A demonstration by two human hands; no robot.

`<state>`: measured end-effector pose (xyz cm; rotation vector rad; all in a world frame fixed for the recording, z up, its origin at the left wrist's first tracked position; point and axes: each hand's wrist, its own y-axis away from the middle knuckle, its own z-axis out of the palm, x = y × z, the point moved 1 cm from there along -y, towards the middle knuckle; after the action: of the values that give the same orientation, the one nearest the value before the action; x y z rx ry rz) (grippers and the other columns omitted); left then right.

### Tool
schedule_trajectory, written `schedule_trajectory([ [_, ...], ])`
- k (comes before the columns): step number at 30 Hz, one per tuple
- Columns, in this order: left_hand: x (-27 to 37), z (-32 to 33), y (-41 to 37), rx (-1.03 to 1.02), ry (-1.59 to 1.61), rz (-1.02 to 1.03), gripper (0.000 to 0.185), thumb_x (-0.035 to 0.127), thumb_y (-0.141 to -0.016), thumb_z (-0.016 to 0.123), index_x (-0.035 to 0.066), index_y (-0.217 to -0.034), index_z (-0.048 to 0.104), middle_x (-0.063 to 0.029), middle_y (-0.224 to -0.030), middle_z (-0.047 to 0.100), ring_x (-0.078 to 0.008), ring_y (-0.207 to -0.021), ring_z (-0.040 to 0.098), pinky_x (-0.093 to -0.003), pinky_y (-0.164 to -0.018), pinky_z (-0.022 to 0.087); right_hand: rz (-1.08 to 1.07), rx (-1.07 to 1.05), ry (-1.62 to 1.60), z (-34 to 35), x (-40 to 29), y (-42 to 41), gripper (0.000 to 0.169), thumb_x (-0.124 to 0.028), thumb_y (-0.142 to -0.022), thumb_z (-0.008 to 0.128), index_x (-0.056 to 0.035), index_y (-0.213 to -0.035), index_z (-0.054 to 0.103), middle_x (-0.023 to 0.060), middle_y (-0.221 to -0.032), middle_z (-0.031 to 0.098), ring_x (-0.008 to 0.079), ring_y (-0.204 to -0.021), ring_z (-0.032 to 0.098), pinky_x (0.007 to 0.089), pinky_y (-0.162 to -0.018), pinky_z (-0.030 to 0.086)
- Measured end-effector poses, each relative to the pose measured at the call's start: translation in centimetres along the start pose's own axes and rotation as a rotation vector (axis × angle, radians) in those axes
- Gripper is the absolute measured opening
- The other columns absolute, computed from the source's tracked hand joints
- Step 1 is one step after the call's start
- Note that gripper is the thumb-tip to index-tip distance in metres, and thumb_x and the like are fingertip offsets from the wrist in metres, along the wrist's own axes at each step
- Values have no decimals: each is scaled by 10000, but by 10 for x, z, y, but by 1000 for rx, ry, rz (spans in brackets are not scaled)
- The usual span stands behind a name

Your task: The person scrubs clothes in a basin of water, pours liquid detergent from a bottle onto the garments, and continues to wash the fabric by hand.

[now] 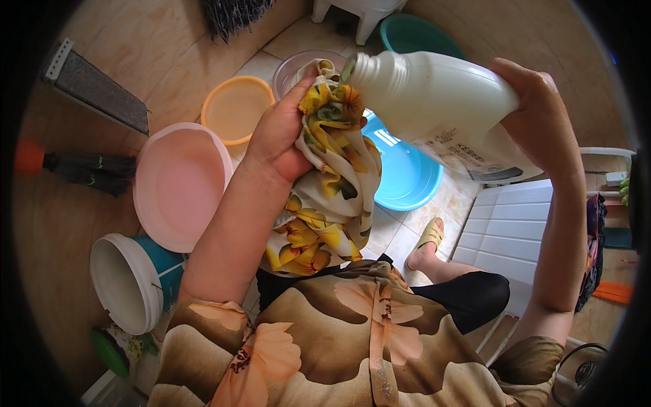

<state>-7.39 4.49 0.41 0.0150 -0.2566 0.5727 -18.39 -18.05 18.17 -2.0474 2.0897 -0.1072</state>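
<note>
My left hand point(285, 129) grips a bunched cloth point(335, 178), white with yellow flowers and green leaves, that hangs down towards my lap. In my right hand point(534, 107) is a large whitish plastic bottle point(447, 102), held by its base end and tilted onto its side. Its uncapped, threaded neck is right at the top of the cloth, and greenish liquid shows at the mouth. Below and behind the cloth, a blue plastic basin point(407, 173) stands on the floor. The fingers of my left hand behind the cloth are mostly hidden.
A pink basin point(180, 188), an orange-rimmed basin point(238, 109) and a tipped white bucket point(124, 285) are at the left. Farther off are a translucent basin point(285, 71), a green basin point(422, 33) and a white stool point(366, 15). A white panelled surface point(501, 229) is at the right.
</note>
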Motion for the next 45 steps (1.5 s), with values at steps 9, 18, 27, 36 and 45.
schedule_trajectory([
  [9, 0, 9, 9, 124, -28, -38, 454, 377, -1017, 351, 14, -1254, 486, -180, -1148, 610, -331, -968, 641, -458, -836, 545, -43, 93, -409, 13, 24, 11, 277, -22, -726, 719, -30, -1001, 684, 103, -849, 691, 191, -786, 675, 337, -736, 559],
  [18, 1, 4, 9, 143, -89, 9, 475, 362, -1013, 371, -5, -1294, 479, -218, -1240, 566, -332, -1003, 643, -458, -884, 544, 185, 294, -836, 17, 54, 26, 311, -111, -774, 690, -2, -1063, 655, 22, -728, 636, 49, -589, 516, 217, -548, 440],
  [27, 19, -27, 15, -71, -86, -70, 484, 277, -995, 394, -26, -1373, 402, -221, -1394, 443, -345, -1282, 454, -488, -990, 470, 566, 521, -1258, 79, 181, 103, 287, -34, -636, 595, -34, -923, 601, 13, -804, 599, 80, -697, 500, 243, -656, 419],
  [36, 23, -11, 17, 305, -101, 36, 400, 186, -971, 459, 39, -1343, 464, -157, -1324, 518, -297, -1158, 557, -463, -894, 538, 1151, 546, -1188, 278, 330, 229, 427, -27, -576, 625, -27, -1002, 595, 66, -910, 621, 211, -856, 562, 357, -797, 450],
  [45, 11, 8, 18, 375, -199, 125, 457, 285, -948, 498, -15, -1293, 487, -204, -1272, 543, -328, -1132, 576, -513, -803, 572, 1412, 844, -1125, 462, 388, 359, 434, -9, -655, 638, 8, -1087, 596, 100, -978, 623, 233, -864, 602, 374, -759, 493],
])
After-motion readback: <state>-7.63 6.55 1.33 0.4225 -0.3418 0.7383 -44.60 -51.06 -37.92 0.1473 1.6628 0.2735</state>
